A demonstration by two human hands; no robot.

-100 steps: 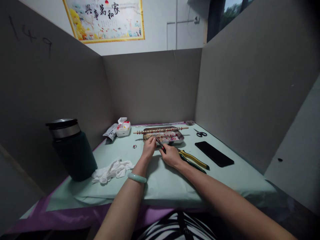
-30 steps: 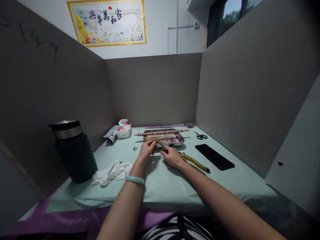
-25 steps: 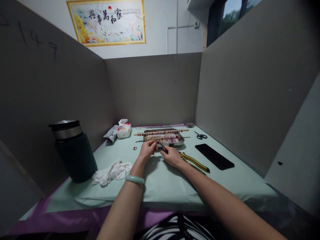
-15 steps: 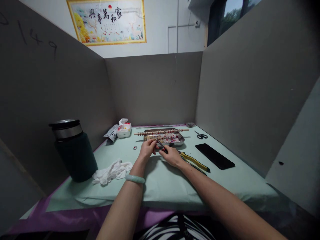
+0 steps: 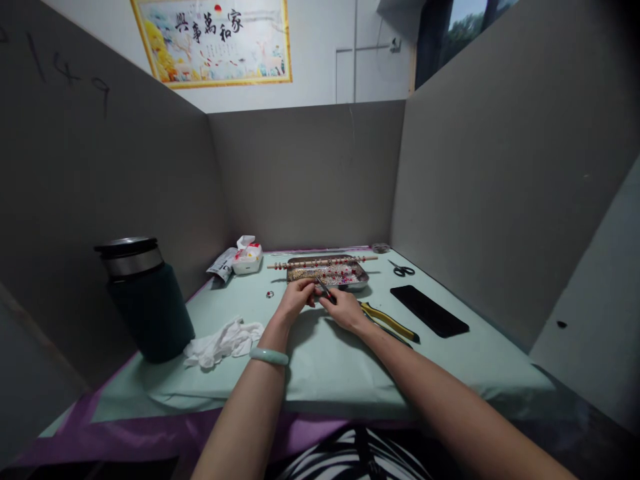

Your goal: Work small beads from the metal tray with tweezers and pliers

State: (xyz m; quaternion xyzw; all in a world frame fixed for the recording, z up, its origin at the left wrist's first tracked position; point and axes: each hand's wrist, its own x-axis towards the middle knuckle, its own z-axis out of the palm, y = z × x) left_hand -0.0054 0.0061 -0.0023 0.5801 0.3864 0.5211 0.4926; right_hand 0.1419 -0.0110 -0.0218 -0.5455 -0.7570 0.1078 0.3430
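My left hand (image 5: 296, 298) is pinched shut just in front of a metal tray (image 5: 361, 279) full of small beads; what its fingertips hold is too small to make out. My right hand (image 5: 344, 309) is closed round a thin dark tool (image 5: 323, 288) whose tip points up and left toward the left fingertips. The two hands nearly touch. A wooden stick (image 5: 323, 262) strung with beads lies across the tray's far edge. A pale green bangle (image 5: 269, 356) circles my left wrist.
Yellow-handled pliers (image 5: 393, 323) lie right of my right hand, then a black phone (image 5: 429, 310) and small scissors (image 5: 401, 270). A dark flask (image 5: 144, 298), crumpled white tissue (image 5: 223, 339), a white box (image 5: 247, 257) and a small ring (image 5: 270, 293) are on the left. Grey partitions enclose the desk.
Both hands stay in front of the tray and have drawn slightly closer together. The tool's tip has shifted a little toward the left fingertips.
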